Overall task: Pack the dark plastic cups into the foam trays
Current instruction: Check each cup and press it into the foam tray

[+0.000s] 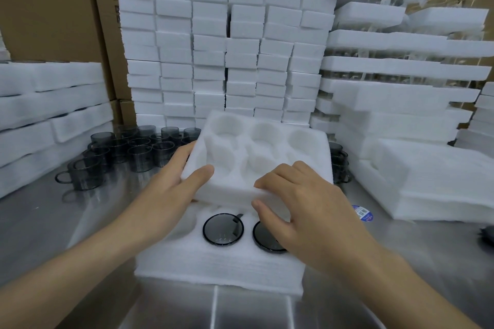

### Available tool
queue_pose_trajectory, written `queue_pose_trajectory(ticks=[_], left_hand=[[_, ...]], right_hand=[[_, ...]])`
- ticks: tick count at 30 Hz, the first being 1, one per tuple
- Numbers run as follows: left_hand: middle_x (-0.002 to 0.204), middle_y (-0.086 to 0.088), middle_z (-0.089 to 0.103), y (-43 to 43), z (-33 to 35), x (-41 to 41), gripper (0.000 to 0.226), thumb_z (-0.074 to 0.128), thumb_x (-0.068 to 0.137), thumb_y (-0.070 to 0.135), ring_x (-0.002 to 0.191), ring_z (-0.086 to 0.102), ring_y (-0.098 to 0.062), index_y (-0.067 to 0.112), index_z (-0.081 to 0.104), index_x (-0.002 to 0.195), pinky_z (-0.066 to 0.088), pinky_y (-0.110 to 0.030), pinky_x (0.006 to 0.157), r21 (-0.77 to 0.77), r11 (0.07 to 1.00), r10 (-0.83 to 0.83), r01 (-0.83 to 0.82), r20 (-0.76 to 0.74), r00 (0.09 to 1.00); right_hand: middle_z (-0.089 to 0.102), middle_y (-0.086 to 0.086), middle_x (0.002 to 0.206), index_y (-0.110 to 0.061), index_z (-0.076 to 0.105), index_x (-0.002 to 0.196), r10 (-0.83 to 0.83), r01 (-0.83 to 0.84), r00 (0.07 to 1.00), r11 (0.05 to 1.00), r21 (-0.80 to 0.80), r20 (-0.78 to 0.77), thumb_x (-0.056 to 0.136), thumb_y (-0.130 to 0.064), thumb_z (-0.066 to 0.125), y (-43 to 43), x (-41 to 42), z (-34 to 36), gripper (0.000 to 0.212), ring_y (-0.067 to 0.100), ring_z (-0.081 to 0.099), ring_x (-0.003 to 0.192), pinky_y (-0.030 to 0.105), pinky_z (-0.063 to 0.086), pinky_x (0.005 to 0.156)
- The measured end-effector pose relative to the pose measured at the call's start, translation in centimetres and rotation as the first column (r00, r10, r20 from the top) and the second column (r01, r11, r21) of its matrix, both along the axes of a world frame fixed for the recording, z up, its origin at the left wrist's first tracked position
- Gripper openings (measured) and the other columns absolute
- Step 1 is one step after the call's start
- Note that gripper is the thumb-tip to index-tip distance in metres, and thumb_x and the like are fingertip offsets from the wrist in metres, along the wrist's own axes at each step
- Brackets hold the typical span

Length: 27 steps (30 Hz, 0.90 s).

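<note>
A blue-and-white sticker (362,213) lies on the steel table (40,222) just right of the right hand (307,211); cardboard boxes (48,8) stand far beyond.

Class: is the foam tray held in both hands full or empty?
Empty: the held foam tray shows only bare white pockets.
</note>
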<state>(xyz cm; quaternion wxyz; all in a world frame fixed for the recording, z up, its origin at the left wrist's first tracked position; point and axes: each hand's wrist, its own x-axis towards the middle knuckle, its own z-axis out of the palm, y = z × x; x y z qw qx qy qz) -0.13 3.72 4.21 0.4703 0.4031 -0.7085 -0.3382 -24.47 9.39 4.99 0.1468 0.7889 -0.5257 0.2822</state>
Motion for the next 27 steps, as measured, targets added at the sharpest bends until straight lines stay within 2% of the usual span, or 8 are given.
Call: queue_pose_trajectory(ticks=[5,9,11,13,16,19,22,27], left_hand=[[0.134,0.035,0.066,0.1,0.2,-0.1,0.04,0.055,0.107,0.043,0.117,0.065,0.01,0.056,0.05,0.145,0.046,-0.023,0.094,0.021,1.0,-0.005,0.005,-0.016,1.0],[0.134,0.036,0.065,0.1,0.2,-0.1,0.043,0.055,0.101,0.057,0.116,0.064,0.014,0.06,0.051,0.144,0.045,-0.02,0.093,0.041,0.999,-0.025,0.026,-0.033,0.999],[0.133,0.032,0.067,-0.1,0.2,-0.2,0.041,0.057,0.099,0.07,0.116,0.067,0.007,0.064,0.053,0.139,0.049,-0.027,0.095,0.065,0.997,-0.038,0.043,-0.067,0.997],[0.128,0.022,0.072,-0.4,0.2,-0.1,0.042,0.054,0.093,0.076,0.107,0.077,-0.012,0.067,0.056,0.134,0.053,-0.038,0.094,0.097,0.994,-0.032,0.043,-0.111,0.993],[0.12,0.015,0.076,-1.3,0.3,0.2,0.048,0.062,0.079,0.069,0.091,0.081,-0.027,0.064,0.062,0.126,0.055,-0.041,0.083,0.154,0.987,-0.004,0.033,-0.187,0.982],[0.114,0.013,0.079,-2.5,0.4,0.8,0.055,0.073,0.061,0.053,0.087,0.082,-0.022,0.059,0.071,0.116,0.058,-0.035,0.073,0.24,0.971,0.047,0.019,-0.268,0.962],[0.106,0.007,0.082,-3.1,0.1,1.2,0.062,0.078,0.053,0.041,0.079,0.08,-0.022,0.054,0.073,0.114,0.06,-0.03,0.063,0.299,0.954,0.065,0.027,-0.294,0.954],[0.109,0.007,0.082,-2.8,0.1,1.3,0.063,0.079,0.056,0.042,0.087,0.081,-0.023,0.056,0.07,0.117,0.058,-0.038,0.08,0.328,0.944,0.057,0.039,-0.28,0.958]], right_hand=[[0.062,-0.021,0.104,-0.036,0.067,0.114,0.006,-0.006,1.0,1.0,-0.028,0.018,0.103,-0.056,0.042,-0.2,0.0,-0.2,0.034,0.007,0.047,0.095,0.025,0.038,0.064],[0.063,-0.02,0.097,-0.035,0.07,0.105,0.01,-0.005,0.998,0.995,-0.095,0.056,0.101,-0.062,0.042,-0.5,-0.2,-0.5,0.038,0.005,0.049,0.09,0.019,0.034,0.06],[0.063,-0.02,0.094,-0.035,0.07,0.101,0.009,0.003,0.996,0.99,-0.138,0.084,0.101,-0.063,0.044,-0.6,-0.2,-0.7,0.038,0.005,0.05,0.088,0.017,0.033,0.06],[0.064,-0.021,0.093,-0.035,0.071,0.101,0.013,0.007,0.994,0.984,-0.178,0.113,0.101,-0.062,0.047,-0.7,-0.2,-0.9,0.037,0.006,0.053,0.088,0.021,0.037,0.061],[0.065,-0.02,0.099,-0.033,0.073,0.105,0.052,-0.023,0.99,0.977,-0.213,0.13,0.101,-0.058,0.054,-1.0,-0.2,-1.1,0.032,0.01,0.057,0.088,0.027,0.045,0.068],[0.065,-0.018,0.113,-0.031,0.071,0.117,0.078,-0.049,0.99,0.971,-0.235,0.115,0.099,-0.046,0.067,-1.3,-0.5,-1.0,0.024,0.015,0.062,0.097,0.037,0.049,0.082],[0.062,-0.016,0.128,-0.031,0.067,0.129,0.009,0.014,0.996,0.964,-0.267,0.084,0.093,-0.032,0.078,-1.4,-0.7,-1.0,0.037,0.018,0.062,0.112,0.035,0.039,0.099],[0.055,-0.012,0.142,-0.034,0.066,0.129,0.004,0.024,0.993,0.973,-0.23,0.12,0.089,-0.032,0.082,-1.1,-0.6,-0.9,0.043,0.012,0.056,0.12,0.033,0.029,0.108]])
